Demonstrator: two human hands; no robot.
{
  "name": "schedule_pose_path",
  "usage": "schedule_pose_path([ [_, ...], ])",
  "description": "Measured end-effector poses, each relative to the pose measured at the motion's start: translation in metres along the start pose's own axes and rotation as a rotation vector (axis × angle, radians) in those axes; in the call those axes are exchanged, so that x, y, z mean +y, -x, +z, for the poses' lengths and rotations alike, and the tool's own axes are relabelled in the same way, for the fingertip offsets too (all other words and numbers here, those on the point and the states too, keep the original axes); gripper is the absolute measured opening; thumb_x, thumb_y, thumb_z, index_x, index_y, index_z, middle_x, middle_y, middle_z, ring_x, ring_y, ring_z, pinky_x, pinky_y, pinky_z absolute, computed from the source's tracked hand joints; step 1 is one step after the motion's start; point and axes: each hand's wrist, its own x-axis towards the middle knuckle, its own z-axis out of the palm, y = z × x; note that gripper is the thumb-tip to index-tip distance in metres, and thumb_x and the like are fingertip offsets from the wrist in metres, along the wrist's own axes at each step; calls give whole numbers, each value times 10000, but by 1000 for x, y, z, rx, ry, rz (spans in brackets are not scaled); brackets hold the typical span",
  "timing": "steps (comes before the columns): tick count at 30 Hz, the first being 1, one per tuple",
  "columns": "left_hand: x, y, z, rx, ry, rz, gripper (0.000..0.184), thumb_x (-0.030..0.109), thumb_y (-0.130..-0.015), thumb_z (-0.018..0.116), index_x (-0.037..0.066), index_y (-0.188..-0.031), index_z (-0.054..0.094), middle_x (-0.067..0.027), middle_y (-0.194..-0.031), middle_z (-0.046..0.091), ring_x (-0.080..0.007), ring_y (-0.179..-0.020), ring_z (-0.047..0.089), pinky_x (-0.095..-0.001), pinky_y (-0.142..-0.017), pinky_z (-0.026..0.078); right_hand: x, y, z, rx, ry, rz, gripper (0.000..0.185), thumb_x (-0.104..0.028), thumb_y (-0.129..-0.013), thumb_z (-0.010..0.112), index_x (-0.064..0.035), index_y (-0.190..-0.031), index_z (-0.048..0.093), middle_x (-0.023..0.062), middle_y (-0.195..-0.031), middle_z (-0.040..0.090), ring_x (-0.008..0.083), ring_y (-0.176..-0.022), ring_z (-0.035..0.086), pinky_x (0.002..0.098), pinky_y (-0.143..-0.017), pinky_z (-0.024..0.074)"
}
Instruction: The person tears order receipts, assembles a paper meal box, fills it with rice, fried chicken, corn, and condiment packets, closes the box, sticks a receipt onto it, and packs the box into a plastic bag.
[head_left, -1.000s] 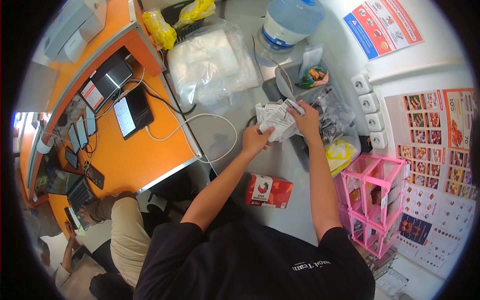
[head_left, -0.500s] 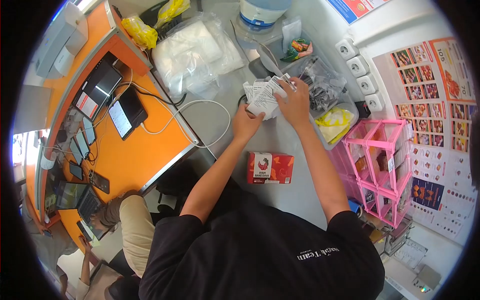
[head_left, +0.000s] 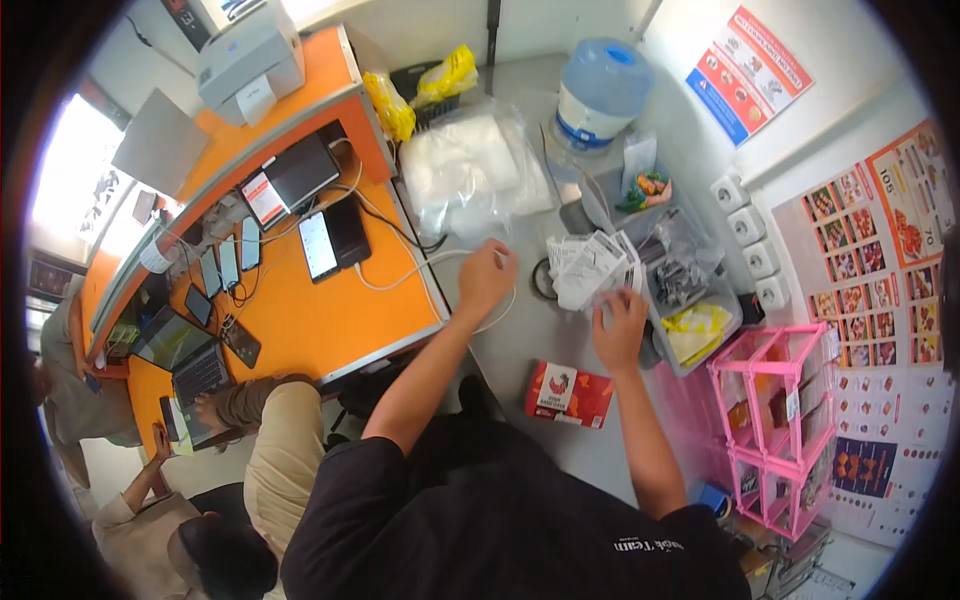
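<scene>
A fanned stack of white printed paper slips (head_left: 592,268) is over the grey table, beside the plastic bin. My right hand (head_left: 622,322) grips its lower right edge, the fingers bent over the slips. To the left, apart from the stack, is my left hand (head_left: 487,278). Its fingers are curled in near the clear plastic bags, and anything within them is hidden. A dark ring-shaped object (head_left: 543,280) shows between the hands, partly under the slips. Closer to my body sits a red and white food box (head_left: 570,393).
Clear plastic packs (head_left: 470,165) lie behind my left hand. A grey bin (head_left: 690,270) holds bagged black items and yellow plastic. Beyond stands a water jug (head_left: 603,90). A pink rack (head_left: 775,420) is at right. The orange desk (head_left: 300,320) carries phones and cables; people sit there.
My left hand has let go of the slips and moved left. The slips have shifted slightly right with my right hand, uncovering the dark ring. The camera view has also turned.
</scene>
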Motion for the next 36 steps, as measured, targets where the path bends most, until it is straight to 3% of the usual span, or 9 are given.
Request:
schedule_pose_path([
  [4, -28, -83, -40, 365, -284, 367, 364, 214, -818, 789, 87, -1141, 682, -159, -1135, 683, -327, -1058, 652, -449, -831, 520, -8, 56, -20, -16, -77, 83, 310, -92, -837, 752, -93, -1146, 729, 150, -1169, 592, 348, -1059, 551, 454, -948, 464],
  [7, -30, -123, -55, 365, -561, 532, 559, 216, -796, 806, 121, -1322, 642, -168, -1373, 609, -326, -1230, 586, -445, -917, 512, -14, 114, -30, -156, -118, 213, 401, -155, -820, 783, -91, -1207, 700, 154, -1234, 591, 359, -1128, 548, 458, -984, 454],
  [10, -79, -161, -47, 78, -664, 616, 540, 185, -796, 799, 143, -1321, 682, -168, -1333, 660, -327, -1176, 636, -434, -925, 524, -18, 144, -37, -336, -32, 224, 636, -329, -788, 830, -117, -1353, 629, 162, -1427, 529, 384, -1312, 478, 508, -1087, 386],
  [13, -72, -181, -39, 127, -482, 579, 230, 229, -866, 731, 130, -1068, 773, -154, -1016, 749, -359, -956, 701, -483, -858, 544, -37, 163, -54, -450, 138, 209, 923, -511, -717, 862, -152, -1494, 517, 155, -1603, 399, 390, -1470, 347, 565, -1170, 281],
  [15, -56, -179, -43, 138, -549, 439, 235, 301, -937, 644, 106, -952, 774, -161, -885, 749, -382, -877, 706, -520, -802, 552, -38, 171, -59, -500, 113, 250, 1076, -591, -663, 870, -174, -1559, 444, 145, -1671, 312, 383, -1526, 268, 588, -1198, 218],
  [19, -40, -198, -63, 134, -433, 553, 223, 259, -930, 641, 100, -976, 791, -185, -988, 753, -418, -893, 706, -497, -816, 564, -30, 179, -62, -473, 188, 268, 1117, -566, -619, 890, -175, -1559, 430, 134, -1612, 381, 366, -1489, 320, 567, -1186, 246],
  [29, 73, -169, -148, 193, -252, 506, 188, 245, -872, 744, 64, -906, 783, -136, -836, 765, -267, -805, 752, -392, -725, 564, -2, 191, -75, -323, 159, 370, 1134, -451, -574, 937, -186, -1554, 432, 147, -1539, 427, 359, -1445, 361, 539, -1159, 289],
  [33, 60, -173, -150, -402, 13, 283, 256, 224, -922, 647, 20, -1002, 778, -126, -905, 780, -221, -824, 752, -347, -739, 573, -5, 195, -99, -410, 268, 427, 1063, -433, -619, 919, -182, -1538, 447, 169, -1517, 457, 366, -1425, 399, 549, -1145, 305],
  [36, 136, -95, -188, -611, 375, 21, 296, 204, -938, 603, -12, -1067, 760, -136, -978, 775, -218, -847, 746, -366, -751, 588, -8, 193, -119, -451, 436, 457, 973, -409, -671, 905, -163, -1510, 478, 160, -1495, 484, 348, -1393, 437, 541, -1130, 321],
])
